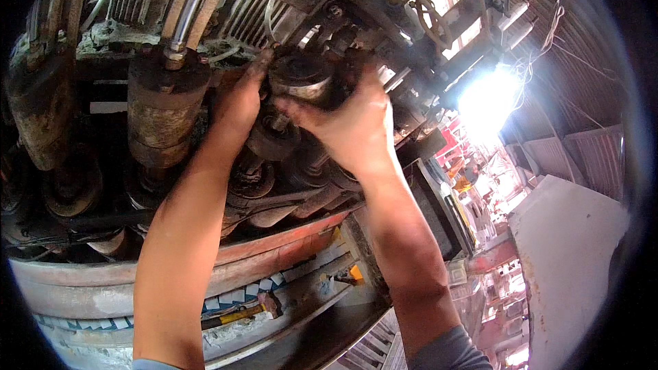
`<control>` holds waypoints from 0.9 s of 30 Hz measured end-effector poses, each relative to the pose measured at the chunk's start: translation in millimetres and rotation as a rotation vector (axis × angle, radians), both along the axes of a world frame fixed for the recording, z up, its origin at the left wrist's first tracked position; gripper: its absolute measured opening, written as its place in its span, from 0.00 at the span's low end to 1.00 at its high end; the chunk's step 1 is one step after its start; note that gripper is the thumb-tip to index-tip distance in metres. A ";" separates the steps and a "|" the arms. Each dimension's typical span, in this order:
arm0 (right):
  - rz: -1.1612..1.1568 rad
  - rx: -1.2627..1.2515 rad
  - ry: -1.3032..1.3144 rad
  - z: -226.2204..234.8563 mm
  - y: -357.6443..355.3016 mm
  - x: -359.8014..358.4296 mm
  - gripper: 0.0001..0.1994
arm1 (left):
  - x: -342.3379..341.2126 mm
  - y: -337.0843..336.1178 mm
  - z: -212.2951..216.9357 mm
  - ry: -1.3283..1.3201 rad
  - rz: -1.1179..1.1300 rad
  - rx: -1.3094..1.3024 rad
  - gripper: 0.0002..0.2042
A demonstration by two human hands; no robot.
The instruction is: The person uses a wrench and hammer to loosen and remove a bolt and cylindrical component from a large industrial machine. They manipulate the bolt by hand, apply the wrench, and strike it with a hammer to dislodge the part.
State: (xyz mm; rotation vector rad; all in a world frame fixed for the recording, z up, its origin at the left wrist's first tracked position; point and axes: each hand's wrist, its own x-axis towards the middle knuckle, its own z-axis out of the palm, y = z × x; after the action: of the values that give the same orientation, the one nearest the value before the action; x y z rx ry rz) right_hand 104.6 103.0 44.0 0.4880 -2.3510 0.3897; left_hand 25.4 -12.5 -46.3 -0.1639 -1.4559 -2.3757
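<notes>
A greasy, dark metal cylinder (300, 90) with a worn pale band sits among the machine parts in front of me. My right hand (356, 127) is wrapped round its right side, with the thumb across its lower edge and the fingertips lost in shadow. On the other side, my left hand (241, 103) presses against the cylinder with its fingers pointing up; its thumb is hidden. A metal stem (277, 122) shows just below the cylinder. To the left stands a larger grimy cylinder (161, 116) with a shiny rod (186, 17) rising from its top.
Another dirty cylinder (42, 113) stands at the far left. Below the machine, a hammer (240, 314) with a yellow handle lies on a ledge. A bright light (490, 99) glares at the right, near hanging wires (554, 20). A large pale panel (569, 253) stands at lower right.
</notes>
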 end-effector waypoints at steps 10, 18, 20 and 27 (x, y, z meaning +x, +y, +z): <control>0.146 -0.033 0.157 -25.1 23.3 4.4 0.36 | -5.0 5.2 -10.7 0.294 -0.207 0.113 0.20; 0.146 0.104 0.279 -32.4 21.8 11.7 0.35 | 2.3 9.1 -21.5 0.268 -0.153 0.203 0.15; 0.146 0.113 0.296 -33.0 16.9 12.4 0.35 | 3.1 6.3 -24.9 0.335 -0.088 0.113 0.16; 0.278 -0.198 0.268 -64.0 31.4 -2.7 0.37 | 57.3 -1.4 -42.2 0.495 0.217 -0.348 0.34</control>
State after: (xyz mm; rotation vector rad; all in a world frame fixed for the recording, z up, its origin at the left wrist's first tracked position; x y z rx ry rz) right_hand 101.9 134.3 -20.0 0.7256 -1.9672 0.6373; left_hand 82.7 -14.0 -88.5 -0.6001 -1.5255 -1.7314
